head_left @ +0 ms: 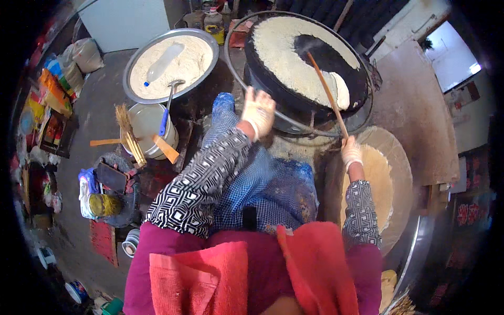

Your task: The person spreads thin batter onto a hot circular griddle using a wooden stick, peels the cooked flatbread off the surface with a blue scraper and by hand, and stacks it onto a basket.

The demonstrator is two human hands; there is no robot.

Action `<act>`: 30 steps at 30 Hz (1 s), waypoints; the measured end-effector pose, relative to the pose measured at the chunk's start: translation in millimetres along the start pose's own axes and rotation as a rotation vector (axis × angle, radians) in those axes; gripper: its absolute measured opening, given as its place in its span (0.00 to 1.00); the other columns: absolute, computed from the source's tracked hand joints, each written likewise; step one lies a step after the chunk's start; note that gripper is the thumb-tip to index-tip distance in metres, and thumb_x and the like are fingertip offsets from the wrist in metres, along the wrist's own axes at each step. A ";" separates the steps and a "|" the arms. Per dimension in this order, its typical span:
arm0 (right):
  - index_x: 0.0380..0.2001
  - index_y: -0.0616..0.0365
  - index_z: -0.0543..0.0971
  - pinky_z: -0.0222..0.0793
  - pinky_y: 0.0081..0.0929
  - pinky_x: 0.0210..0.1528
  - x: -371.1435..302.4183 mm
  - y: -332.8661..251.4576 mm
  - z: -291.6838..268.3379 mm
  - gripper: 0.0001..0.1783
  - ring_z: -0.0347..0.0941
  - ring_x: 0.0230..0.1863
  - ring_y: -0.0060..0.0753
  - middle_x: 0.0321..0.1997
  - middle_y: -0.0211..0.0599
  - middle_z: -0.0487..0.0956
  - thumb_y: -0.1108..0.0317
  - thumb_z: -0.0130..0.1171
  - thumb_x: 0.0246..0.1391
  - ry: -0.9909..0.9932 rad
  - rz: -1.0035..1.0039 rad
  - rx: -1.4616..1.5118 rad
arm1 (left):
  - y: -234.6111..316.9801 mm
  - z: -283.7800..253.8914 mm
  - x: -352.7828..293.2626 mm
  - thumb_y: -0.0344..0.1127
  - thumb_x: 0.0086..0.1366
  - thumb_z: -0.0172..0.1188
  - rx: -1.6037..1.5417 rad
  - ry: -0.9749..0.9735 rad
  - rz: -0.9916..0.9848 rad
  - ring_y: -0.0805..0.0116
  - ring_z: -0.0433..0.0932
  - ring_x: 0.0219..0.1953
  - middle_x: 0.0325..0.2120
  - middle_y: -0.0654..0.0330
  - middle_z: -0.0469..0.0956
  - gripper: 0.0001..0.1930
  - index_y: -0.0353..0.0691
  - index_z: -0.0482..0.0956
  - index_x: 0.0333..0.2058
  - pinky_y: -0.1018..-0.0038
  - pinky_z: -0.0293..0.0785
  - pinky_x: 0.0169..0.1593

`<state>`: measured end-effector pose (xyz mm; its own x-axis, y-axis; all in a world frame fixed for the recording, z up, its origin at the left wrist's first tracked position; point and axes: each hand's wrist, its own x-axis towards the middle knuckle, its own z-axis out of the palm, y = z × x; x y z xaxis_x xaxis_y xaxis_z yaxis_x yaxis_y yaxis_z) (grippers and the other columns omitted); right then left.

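My right hand (351, 152), in a pale thin glove, is closed round the lower end of a long wooden stick (328, 94). The stick slants up and left over a round black griddle (359, 86), its far end above the dark middle. Pale batter (278, 47) covers much of the griddle in a broad curved band, with a thicker lobe at the right next to the stick. My left hand (257, 113), gloved too, is by the metal ring (233, 71) round the griddle, its fingers loosely apart and nothing in them.
A metal basin (135, 94) of pale flour or batter holds a clear bottle (165, 63) and a blue-handled ladle (167, 110). Below stands a bucket (157, 118) with a straw brush (128, 134). A thin round flatbread (370, 181) lies on a round tray at my right.
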<state>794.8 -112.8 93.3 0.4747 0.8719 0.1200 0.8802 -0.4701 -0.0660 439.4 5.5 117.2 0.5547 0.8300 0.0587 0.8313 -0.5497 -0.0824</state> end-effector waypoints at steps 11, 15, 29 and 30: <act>0.39 0.59 0.73 0.70 0.53 0.42 11.8 32.5 31.2 0.18 0.75 0.40 0.63 0.37 0.60 0.78 0.54 0.48 0.60 -0.113 0.171 0.140 | 22.6 32.9 -16.8 0.34 0.65 0.38 0.130 0.106 0.085 0.53 0.56 0.66 0.62 0.48 0.61 0.25 0.33 0.63 0.60 0.43 0.35 0.68; 0.42 0.57 0.71 0.70 0.54 0.40 13.1 -13.0 -13.7 0.18 0.75 0.38 0.65 0.35 0.59 0.79 0.54 0.48 0.60 0.009 0.102 -0.010 | 3.4 34.7 -18.8 0.34 0.65 0.39 0.091 0.115 0.038 0.53 0.57 0.66 0.62 0.49 0.63 0.24 0.33 0.65 0.59 0.43 0.36 0.68; 0.39 0.56 0.70 0.68 0.54 0.40 6.6 8.4 11.8 0.16 0.73 0.40 0.67 0.36 0.62 0.78 0.54 0.48 0.60 -0.031 0.111 0.033 | -37.3 35.0 -2.4 0.43 0.60 0.54 0.032 0.103 -0.096 0.56 0.59 0.65 0.62 0.50 0.63 0.29 0.35 0.66 0.58 0.42 0.36 0.67; 0.39 0.56 0.70 0.68 0.55 0.41 10.0 14.7 10.0 0.15 0.73 0.40 0.67 0.37 0.62 0.78 0.55 0.48 0.60 -0.025 0.130 0.040 | -38.8 36.2 0.8 0.42 0.61 0.52 0.029 0.109 -0.108 0.56 0.59 0.65 0.62 0.50 0.63 0.28 0.35 0.67 0.58 0.42 0.36 0.67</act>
<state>812.5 -109.6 83.6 0.5843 0.8073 0.0830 0.8101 -0.5741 -0.1189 406.2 30.9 84.4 0.4640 0.8681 0.1766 0.8858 -0.4535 -0.0982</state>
